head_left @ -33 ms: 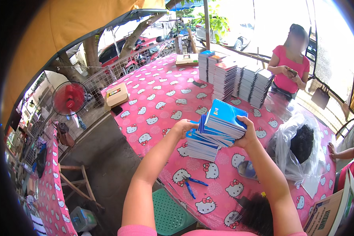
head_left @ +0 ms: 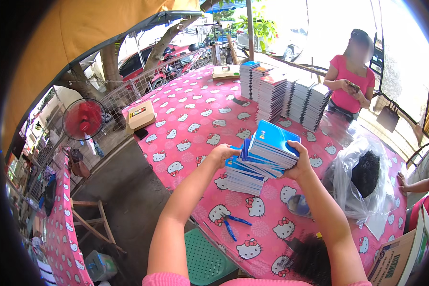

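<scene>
Both my hands are on a bundle of small blue-covered notebooks (head_left: 275, 138) over the pink table. My left hand (head_left: 224, 153) pinches the left edge, where the bundle is fanned out unevenly. Wrapped round the right side is my right hand (head_left: 297, 161), its thumb on the top cover. Beneath the bundle, a lower pile of similar notebooks (head_left: 245, 182) rests on the tablecloth; how far the two touch is partly hidden. Nearer me lie blue-handled pliers (head_left: 231, 227). Black spiral binding coils (head_left: 311, 257) sit beside my right forearm, which partly covers them.
Tall notebook stacks (head_left: 271, 97) stand toward the back. On the right are a clear plastic bag (head_left: 341, 190) holding black coils, another person's hand (head_left: 402, 183) and a cardboard box (head_left: 394, 262). A person (head_left: 352, 78) stands behind the table. A green stool (head_left: 207, 257) is below its edge.
</scene>
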{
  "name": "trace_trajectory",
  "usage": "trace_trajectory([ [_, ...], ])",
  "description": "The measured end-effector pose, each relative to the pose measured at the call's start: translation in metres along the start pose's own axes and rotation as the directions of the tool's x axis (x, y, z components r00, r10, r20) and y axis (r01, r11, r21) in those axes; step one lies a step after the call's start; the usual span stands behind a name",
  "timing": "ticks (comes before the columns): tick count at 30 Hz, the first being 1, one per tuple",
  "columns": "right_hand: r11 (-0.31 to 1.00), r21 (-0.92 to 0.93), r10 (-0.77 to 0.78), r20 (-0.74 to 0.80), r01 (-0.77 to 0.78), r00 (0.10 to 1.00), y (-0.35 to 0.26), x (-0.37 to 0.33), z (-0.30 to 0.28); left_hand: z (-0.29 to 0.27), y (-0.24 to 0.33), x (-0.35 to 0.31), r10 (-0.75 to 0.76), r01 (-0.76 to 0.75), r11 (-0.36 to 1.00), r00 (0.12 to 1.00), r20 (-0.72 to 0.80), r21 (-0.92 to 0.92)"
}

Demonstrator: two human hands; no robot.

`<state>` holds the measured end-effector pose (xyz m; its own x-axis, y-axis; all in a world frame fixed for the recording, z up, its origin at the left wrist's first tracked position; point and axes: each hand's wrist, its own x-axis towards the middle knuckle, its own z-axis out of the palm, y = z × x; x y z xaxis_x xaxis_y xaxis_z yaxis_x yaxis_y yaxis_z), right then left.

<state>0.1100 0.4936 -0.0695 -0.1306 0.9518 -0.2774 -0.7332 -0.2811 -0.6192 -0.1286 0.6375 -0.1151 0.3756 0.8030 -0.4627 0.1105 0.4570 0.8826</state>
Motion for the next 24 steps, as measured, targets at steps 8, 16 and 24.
trace_trajectory([
  [8, 0.996, 0.073, -0.045, 0.017, 0.044, 0.999, -0.003, -0.005, -0.026, 0.032, 0.022, -0.045, 0.139, -0.125, 0.969, 0.989, -0.054, 0.211],
  [16, 0.985, 0.158, -0.090, 0.111, 0.072, 0.990, 0.001, -0.002, -0.036, 0.007, 0.007, -0.035, 0.239, -0.259, 0.957, 0.959, 0.151, 0.128],
  [24, 0.980, 0.167, -0.125, 0.121, 0.104, 0.985, 0.002, -0.002, -0.019, -0.001, 0.002, -0.033, 0.240, -0.278, 0.925, 0.956, 0.170, 0.258],
])
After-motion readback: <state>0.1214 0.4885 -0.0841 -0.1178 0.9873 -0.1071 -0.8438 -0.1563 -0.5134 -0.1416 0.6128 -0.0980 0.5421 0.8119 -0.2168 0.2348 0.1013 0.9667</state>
